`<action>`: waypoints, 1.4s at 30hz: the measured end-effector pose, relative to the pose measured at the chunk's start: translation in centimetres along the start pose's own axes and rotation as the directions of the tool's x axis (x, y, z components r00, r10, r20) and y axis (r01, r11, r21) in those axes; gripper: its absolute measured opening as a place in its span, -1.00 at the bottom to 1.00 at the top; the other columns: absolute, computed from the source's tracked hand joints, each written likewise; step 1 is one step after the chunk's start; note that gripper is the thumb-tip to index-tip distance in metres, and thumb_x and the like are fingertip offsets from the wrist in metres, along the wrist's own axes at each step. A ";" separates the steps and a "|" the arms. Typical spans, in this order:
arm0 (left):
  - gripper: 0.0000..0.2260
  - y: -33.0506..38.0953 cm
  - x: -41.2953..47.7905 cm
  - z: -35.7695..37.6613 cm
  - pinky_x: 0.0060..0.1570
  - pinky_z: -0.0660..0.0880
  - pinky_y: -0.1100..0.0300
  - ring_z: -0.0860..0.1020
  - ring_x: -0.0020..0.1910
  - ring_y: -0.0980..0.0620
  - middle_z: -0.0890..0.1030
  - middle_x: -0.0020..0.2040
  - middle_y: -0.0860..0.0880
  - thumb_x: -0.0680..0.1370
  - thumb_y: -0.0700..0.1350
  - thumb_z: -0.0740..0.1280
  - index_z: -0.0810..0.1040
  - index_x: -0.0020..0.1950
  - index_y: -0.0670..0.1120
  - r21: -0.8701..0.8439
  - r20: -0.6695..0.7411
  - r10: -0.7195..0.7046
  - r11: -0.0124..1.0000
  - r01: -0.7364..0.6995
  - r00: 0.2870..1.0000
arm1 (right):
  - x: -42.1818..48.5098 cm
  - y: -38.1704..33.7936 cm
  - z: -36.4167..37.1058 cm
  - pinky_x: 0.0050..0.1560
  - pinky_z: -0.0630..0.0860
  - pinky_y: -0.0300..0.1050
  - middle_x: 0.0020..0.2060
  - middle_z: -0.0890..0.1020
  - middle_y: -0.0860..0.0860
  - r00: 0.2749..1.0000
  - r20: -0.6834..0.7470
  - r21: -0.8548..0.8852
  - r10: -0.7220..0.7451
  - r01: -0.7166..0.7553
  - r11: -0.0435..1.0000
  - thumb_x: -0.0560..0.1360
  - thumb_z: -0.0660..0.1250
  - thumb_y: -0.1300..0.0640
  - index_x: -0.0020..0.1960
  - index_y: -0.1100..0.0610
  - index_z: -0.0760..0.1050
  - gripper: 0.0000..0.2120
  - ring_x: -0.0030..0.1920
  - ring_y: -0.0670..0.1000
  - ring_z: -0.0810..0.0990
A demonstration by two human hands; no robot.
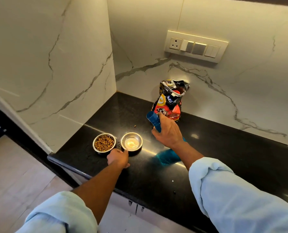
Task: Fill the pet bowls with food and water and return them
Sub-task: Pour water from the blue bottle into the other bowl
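Observation:
Two steel pet bowls stand side by side on the black countertop (156,174). The left bowl (104,143) is full of brown kibble. The right bowl (131,141) holds a little clear water at its bottom. My left hand (118,158) rests at the near rims, between the two bowls, with fingers touching the right bowl. My right hand (167,133) grips a blue water bottle (154,119), tilted with its mouth up and to the left, above and right of the water bowl. An open pet food bag (171,101) stands behind against the wall.
A single kibble piece (135,126) lies loose on the counter behind the bowls. Marble walls form a corner at the left and back. A switch panel (196,46) is on the back wall. The counter's front edge runs by the floor (14,174).

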State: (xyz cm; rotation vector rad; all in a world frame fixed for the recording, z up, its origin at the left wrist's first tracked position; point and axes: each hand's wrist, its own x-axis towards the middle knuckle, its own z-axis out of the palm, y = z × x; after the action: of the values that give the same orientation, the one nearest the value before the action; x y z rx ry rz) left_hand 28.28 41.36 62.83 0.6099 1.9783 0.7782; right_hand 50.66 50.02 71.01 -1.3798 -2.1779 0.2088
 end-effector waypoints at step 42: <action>-0.90 -0.5 0.7 0.0 -0.48 0.52 0.27 0.70 -0.48 0.09 0.75 -0.18 -0.06 0.63 -0.18 0.43 0.61 0.13 -0.13 -0.198 -0.050 -0.003 0.980 -0.007 0.999 | -0.3 1.7 6.5 -0.15 0.47 -0.02 -0.03 0.67 0.05 0.810 0.586 -0.325 -0.009 0.245 0.913 0.54 0.11 -0.50 0.18 -0.02 0.47 -0.41 -0.11 0.08 0.62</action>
State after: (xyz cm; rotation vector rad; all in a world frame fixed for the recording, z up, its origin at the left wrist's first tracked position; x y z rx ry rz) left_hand 27.89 41.51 62.11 0.4775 1.9161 0.9869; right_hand 48.70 51.51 64.79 -1.5040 -2.9436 0.1608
